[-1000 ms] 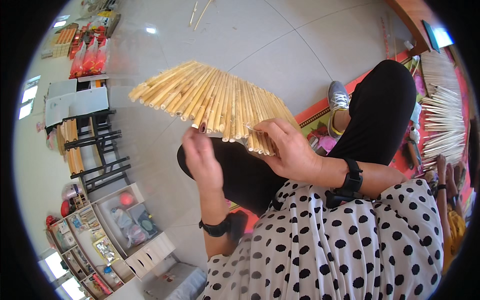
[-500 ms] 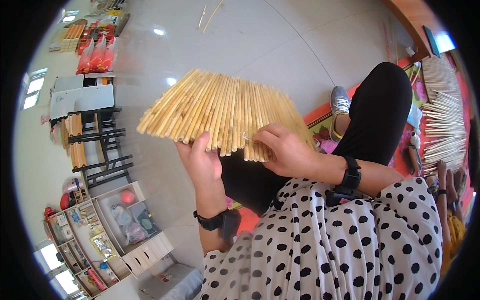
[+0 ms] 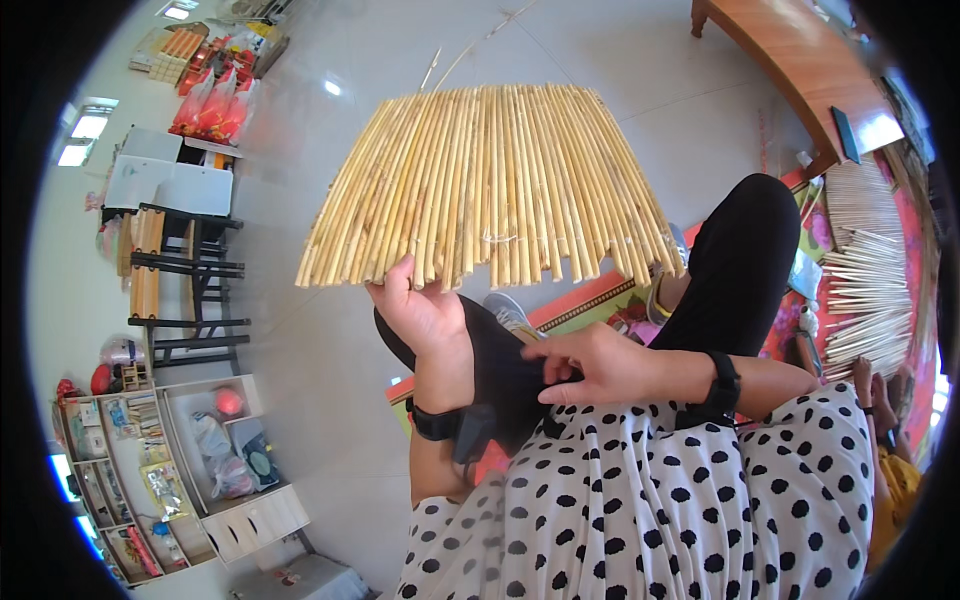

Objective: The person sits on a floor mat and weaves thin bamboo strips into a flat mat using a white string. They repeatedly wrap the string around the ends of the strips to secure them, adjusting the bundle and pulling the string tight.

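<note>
A mat of straw-coloured reed stalks (image 3: pixel 480 180) is held up in front of me, its stalks side by side and running away from me. My left hand (image 3: pixel 425 310) grips its near edge left of the middle, thumb on top and fingers underneath, partly hidden. A bit of pale thread (image 3: pixel 497 238) shows across the stalks near that edge. Below the mat, over my lap, my right hand (image 3: pixel 598 365) is apart from it. Its fingers are loosely bent, with a gap to the thumb and nothing visible between them.
Loose reed stalks (image 3: pixel 868 300) lie in a pile on a red patterned mat at the right, near another person's hand (image 3: pixel 875 400). A wooden table (image 3: pixel 790 60) stands far right. Shelves (image 3: pixel 190 460) and black-legged folding furniture (image 3: pixel 190 270) are at the left.
My right hand has let go of the mat's near edge and drawn back toward my lap. The mat has turned to face me more squarely, still held by my left hand.
</note>
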Tool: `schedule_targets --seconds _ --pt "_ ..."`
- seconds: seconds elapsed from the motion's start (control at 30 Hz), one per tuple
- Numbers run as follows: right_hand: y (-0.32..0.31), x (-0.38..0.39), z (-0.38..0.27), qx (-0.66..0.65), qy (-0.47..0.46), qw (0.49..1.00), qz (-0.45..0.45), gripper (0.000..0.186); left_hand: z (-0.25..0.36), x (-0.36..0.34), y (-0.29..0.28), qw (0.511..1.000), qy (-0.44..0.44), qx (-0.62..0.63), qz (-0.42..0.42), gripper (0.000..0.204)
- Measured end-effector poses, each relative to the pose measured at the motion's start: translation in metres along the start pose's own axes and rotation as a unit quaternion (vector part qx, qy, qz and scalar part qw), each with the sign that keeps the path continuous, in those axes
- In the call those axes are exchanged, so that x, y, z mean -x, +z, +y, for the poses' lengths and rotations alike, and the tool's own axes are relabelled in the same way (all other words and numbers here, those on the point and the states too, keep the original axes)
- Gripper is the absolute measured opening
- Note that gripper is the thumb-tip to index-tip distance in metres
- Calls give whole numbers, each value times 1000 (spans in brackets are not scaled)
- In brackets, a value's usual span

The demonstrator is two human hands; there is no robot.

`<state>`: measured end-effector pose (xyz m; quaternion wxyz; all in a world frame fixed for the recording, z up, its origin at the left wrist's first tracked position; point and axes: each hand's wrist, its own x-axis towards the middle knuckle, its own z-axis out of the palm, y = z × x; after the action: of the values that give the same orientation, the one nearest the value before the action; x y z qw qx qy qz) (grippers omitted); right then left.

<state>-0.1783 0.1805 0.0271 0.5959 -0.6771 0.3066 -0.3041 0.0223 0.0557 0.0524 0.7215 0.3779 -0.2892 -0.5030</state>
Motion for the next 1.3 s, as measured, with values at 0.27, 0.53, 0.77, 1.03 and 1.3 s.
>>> schedule_targets --seconds 0.27,0.53,0.77,1.03,1.3 --pt "-8 -49 18 -589 66 759 269 56 -20 26 19 998 -26 52 1 55" --pt "-17 -42 24 -547 31 743 385 43 -36 41 -14 985 -134 57 -95 51" --pt "-23 -33 42 -486 27 751 446 38 10 57 -73 833 -296 -321 -339 24" --pt "-58 -13 23 -206 -24 827 523 49 16 27 -27 804 106 -444 -380 21" --pt "-87 23 -45 -105 -9 856 505 41 -45 55 42 796 162 -367 -453 20"
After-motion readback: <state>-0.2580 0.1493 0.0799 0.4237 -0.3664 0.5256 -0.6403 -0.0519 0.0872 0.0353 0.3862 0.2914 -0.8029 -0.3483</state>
